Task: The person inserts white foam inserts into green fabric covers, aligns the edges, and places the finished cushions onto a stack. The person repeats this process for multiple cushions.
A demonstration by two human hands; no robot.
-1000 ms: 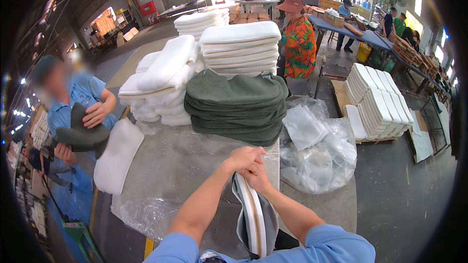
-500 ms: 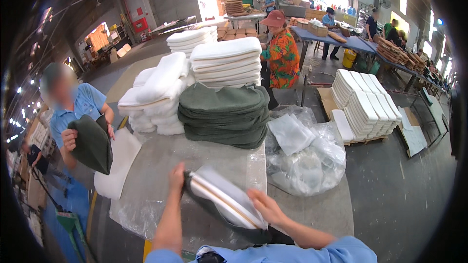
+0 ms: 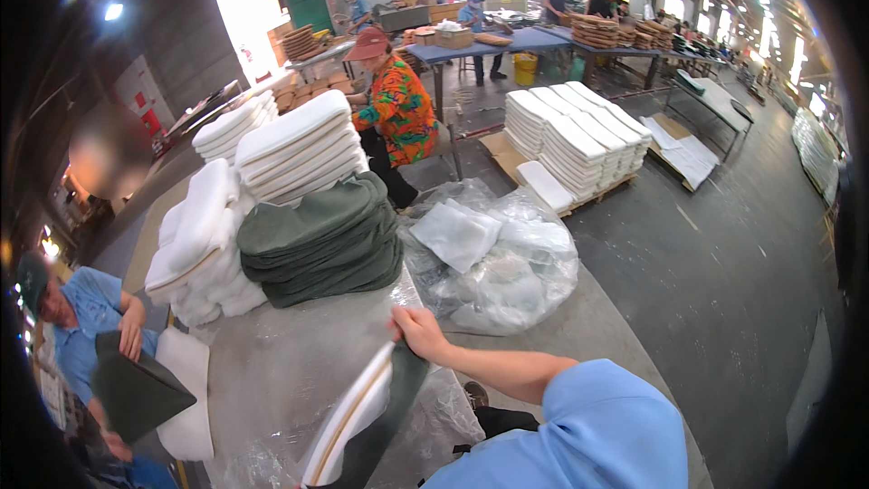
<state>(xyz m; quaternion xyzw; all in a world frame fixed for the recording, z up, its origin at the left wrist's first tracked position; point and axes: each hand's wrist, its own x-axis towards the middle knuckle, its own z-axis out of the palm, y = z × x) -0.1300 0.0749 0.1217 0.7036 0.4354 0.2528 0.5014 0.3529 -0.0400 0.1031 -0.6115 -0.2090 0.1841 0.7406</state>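
Observation:
My right hand (image 3: 421, 335) is closed on the upper end of a long cushion made of a white foam pad (image 3: 346, 417) with a tan stripe along its edge and a dark green fabric cover (image 3: 396, 403) along one side. Tilted over the near part of the table (image 3: 272, 344), the cushion runs down past the lower edge of the picture. My left hand is out of view. Beyond the cushion lies a pile of folded dark green covers (image 3: 317, 240). White foam pads (image 3: 299, 149) are stacked behind it.
Crumpled clear plastic bags (image 3: 525, 285) lie right of the green pile. At the left, a co-worker handles a green cover (image 3: 136, 389) beside a white pad (image 3: 186, 389). Another person in a bright patterned shirt (image 3: 403, 109) is behind the stacks. Farther right, white pads (image 3: 579, 136) fill a pallet.
The view has swung right. My right hand has gone from beside the pad to gripping the cushion's upper end, and the cushion stands more steeply. My left hand has left the picture.

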